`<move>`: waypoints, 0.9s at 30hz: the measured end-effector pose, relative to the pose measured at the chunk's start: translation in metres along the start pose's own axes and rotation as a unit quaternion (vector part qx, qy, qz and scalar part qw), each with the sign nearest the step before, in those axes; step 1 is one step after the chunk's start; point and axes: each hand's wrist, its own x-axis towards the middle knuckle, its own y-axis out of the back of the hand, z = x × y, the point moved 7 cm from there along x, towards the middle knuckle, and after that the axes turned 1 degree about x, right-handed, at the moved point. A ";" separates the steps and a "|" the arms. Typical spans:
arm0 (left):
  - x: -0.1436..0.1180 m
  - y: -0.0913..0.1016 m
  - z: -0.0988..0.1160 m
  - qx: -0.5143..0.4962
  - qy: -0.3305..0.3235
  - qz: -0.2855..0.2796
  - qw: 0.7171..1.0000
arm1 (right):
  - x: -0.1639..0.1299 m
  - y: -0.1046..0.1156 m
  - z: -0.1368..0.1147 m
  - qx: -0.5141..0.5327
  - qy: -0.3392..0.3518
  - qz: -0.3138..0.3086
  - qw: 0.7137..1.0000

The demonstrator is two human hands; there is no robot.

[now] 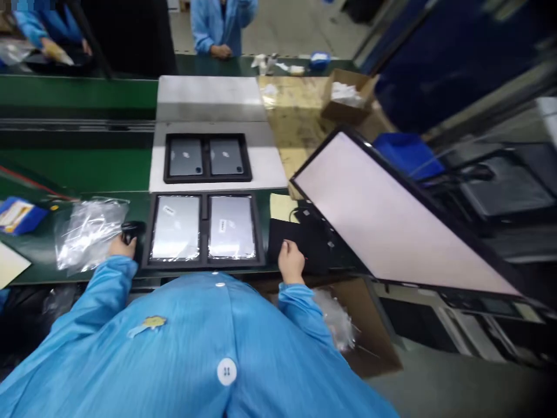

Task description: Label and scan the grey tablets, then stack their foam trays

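Observation:
My left hand (122,247) is closed around a black object (131,231) that looks like a handheld scanner, just left of the front tray. My right hand (291,262) is curled over a black sheet (278,235) on the right; what lies in its fingers, if anything, is hidden. Between my hands lies a black tray (203,244) with two compartments. A tablet in clear film sits in each, the left tablet (176,226) and the right tablet (231,226), both with a small white label. Behind it, a second black tray (205,161) holds two dark grey tablets (186,158).
Clear plastic bags (93,229) lie left of my left hand. A tilted monitor (391,215) stands close on the right, with a blue bin (407,154) behind. An open cardboard box (348,96) is at the back right. Across the bench a person in blue (221,29) stands.

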 end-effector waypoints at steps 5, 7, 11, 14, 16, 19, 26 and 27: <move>-0.037 -0.039 0.055 -0.013 -0.133 -0.088 0.987 | 0.000 0.000 -0.019 0.010 0.049 -0.006 0.999; -0.066 -0.066 0.100 -0.005 -0.233 -0.229 0.945 | 0.002 -0.005 -0.033 0.015 0.069 -0.011 0.997; -0.093 -0.093 0.139 0.066 -0.310 -0.331 0.889 | 0.003 -0.023 -0.075 0.024 0.107 -0.029 0.994; -0.080 -0.097 0.126 0.017 -0.280 -0.333 0.900 | 0.000 -0.037 -0.114 0.064 0.134 -0.051 0.988; -0.060 -0.091 0.102 -0.097 -0.203 -0.295 0.929 | -0.002 -0.047 -0.138 0.114 0.139 -0.074 0.981; -0.038 -0.081 0.054 -0.354 -0.027 -0.235 0.905 | -0.005 -0.073 -0.171 0.191 0.106 -0.147 0.965; -0.037 -0.067 0.006 -0.605 0.137 -0.170 0.766 | -0.013 -0.168 -0.252 0.322 -0.083 -0.360 0.872; -0.036 -0.065 0.004 -0.611 0.135 -0.162 0.763 | -0.011 -0.178 -0.262 0.324 -0.101 -0.363 0.868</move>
